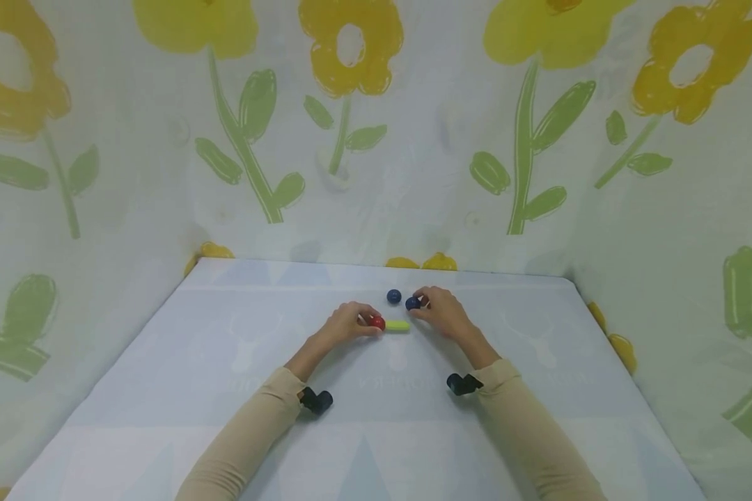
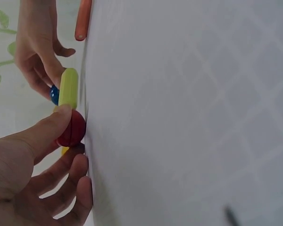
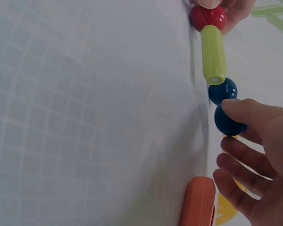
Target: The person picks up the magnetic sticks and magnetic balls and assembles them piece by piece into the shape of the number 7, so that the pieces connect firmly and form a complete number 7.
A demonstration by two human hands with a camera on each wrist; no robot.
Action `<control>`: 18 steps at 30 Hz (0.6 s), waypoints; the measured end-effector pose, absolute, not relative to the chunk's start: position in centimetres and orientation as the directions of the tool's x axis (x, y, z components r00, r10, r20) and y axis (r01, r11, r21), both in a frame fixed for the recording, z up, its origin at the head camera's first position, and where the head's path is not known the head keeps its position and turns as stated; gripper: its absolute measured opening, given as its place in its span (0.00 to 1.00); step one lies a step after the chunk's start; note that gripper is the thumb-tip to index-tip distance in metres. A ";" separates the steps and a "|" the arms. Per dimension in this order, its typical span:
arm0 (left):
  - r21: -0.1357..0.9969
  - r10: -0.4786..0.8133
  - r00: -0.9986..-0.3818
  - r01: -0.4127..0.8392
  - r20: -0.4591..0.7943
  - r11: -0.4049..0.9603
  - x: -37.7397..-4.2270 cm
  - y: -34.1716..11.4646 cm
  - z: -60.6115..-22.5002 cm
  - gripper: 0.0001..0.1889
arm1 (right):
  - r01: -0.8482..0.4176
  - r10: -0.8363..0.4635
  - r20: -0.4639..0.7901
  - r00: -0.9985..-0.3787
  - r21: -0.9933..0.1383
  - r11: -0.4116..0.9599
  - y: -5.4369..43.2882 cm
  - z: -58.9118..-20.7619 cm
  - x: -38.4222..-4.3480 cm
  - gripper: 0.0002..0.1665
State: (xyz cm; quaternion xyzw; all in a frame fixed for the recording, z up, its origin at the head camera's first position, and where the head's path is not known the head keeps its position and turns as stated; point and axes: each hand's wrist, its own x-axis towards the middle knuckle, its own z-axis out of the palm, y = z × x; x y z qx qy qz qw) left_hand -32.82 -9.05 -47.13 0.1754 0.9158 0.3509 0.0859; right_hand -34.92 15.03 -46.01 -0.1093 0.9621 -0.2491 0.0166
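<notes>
- We look down on a pale table (image 1: pixel 388 400) backed by flowered cloth (image 1: pixel 407 202).
- We see the left hand (image 1: pixel 348 323) pinching a red ball (image 1: pixel 378 323) between thumb and finger, toward the table's far side.
- We find a green stick (image 1: pixel 397 325) against the red ball, pointing right; we cannot tell whether they are joined.
- We see the right hand (image 1: pixel 445 314) pinching a blue ball (image 1: pixel 411 303), a second blue ball (image 1: pixel 393 296) just beside it.
- We notice, in the wrist views, an orange stick (image 3: pixel 198 201) near the right hand.
</notes>
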 end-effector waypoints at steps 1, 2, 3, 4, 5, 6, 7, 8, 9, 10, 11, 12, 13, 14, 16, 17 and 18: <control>0.673 0.383 -0.923 0.263 -0.032 0.692 -32.8 -9.0 -47.2 0.19 | -0.204 -0.220 0.024 -0.975 -0.479 0.854 15.1 -46.0 -34.9 0.26; 0.672 0.384 -0.923 0.265 -0.031 0.692 -32.8 -9.0 -47.2 0.19 | -0.206 -0.221 0.025 -0.975 -0.476 0.855 15.1 -46.0 -34.8 0.26; 0.672 0.384 -0.923 0.266 -0.030 0.691 -32.9 -9.0 -47.2 0.19 | -0.212 -0.226 0.028 -0.974 -0.471 0.857 15.2 -46.0 -34.8 0.26; 0.671 0.385 -0.923 0.268 -0.027 0.692 -32.9 -9.0 -47.3 0.19 | -0.216 -0.229 0.029 -0.973 -0.465 0.859 15.2 -46.0 -34.7 0.26; 0.670 0.386 -0.922 0.271 -0.026 0.691 -32.8 -8.9 -47.3 0.19 | -0.219 -0.231 0.030 -0.972 -0.459 0.861 15.2 -46.0 -34.6 0.26; 0.669 0.386 -0.922 0.272 -0.024 0.691 -32.8 -8.9 -47.3 0.18 | -0.221 -0.233 0.029 -0.972 -0.456 0.862 15.3 -45.9 -34.5 0.26; 0.669 0.386 -0.922 0.273 -0.022 0.691 -32.8 -8.9 -47.2 0.18 | -0.220 -0.234 0.027 -0.972 -0.453 0.864 15.3 -45.9 -34.5 0.26; 0.671 0.385 -0.923 0.272 -0.022 0.690 -32.8 -8.9 -47.2 0.18 | -0.220 -0.234 0.026 -0.972 -0.449 0.866 15.3 -45.8 -34.4 0.26; 0.671 0.386 -0.922 0.273 -0.022 0.690 -32.8 -8.9 -47.2 0.18 | -0.220 -0.234 0.025 -0.972 -0.447 0.867 15.4 -45.8 -34.3 0.26; 0.670 0.387 -0.922 0.274 -0.020 0.689 -32.8 -8.9 -47.2 0.18 | -0.218 -0.231 0.024 -0.973 -0.446 0.868 15.4 -45.8 -34.3 0.26; 0.672 0.386 -0.922 0.273 -0.021 0.689 -32.7 -8.9 -47.2 0.18 | -0.218 -0.231 0.025 -0.973 -0.442 0.870 15.5 -45.8 -34.2 0.26; 0.670 0.387 -0.922 0.276 -0.018 0.689 -32.8 -8.9 -47.2 0.18 | -0.221 -0.232 0.028 -0.972 -0.437 0.872 15.5 -45.8 -34.2 0.26; 0.670 0.387 -0.922 0.277 -0.017 0.688 -32.8 -8.9 -47.2 0.18 | -0.225 -0.235 0.031 -0.972 -0.433 0.873 15.5 -45.9 -34.1 0.26; 0.670 0.387 -0.922 0.277 -0.016 0.688 -32.8 -8.9 -47.2 0.18 | -0.228 -0.237 0.033 -0.971 -0.430 0.874 15.6 -45.9 -34.1 0.26; 0.670 0.387 -0.922 0.277 -0.016 0.688 -32.8 -8.9 -47.2 0.18 | -0.238 -0.246 0.036 -0.969 -0.421 0.875 15.7 -46.0 -34.0 0.25; 0.670 0.386 -0.922 0.278 -0.015 0.689 -32.8 -8.9 -47.2 0.18 | -0.244 -0.251 0.038 -0.967 -0.416 0.876 15.7 -46.0 -34.0 0.25; 0.670 0.387 -0.922 0.278 -0.014 0.688 -32.8 -8.9 -47.3 0.18 | -0.247 -0.254 0.040 -0.966 -0.414 0.876 15.7 -46.0 -33.9 0.25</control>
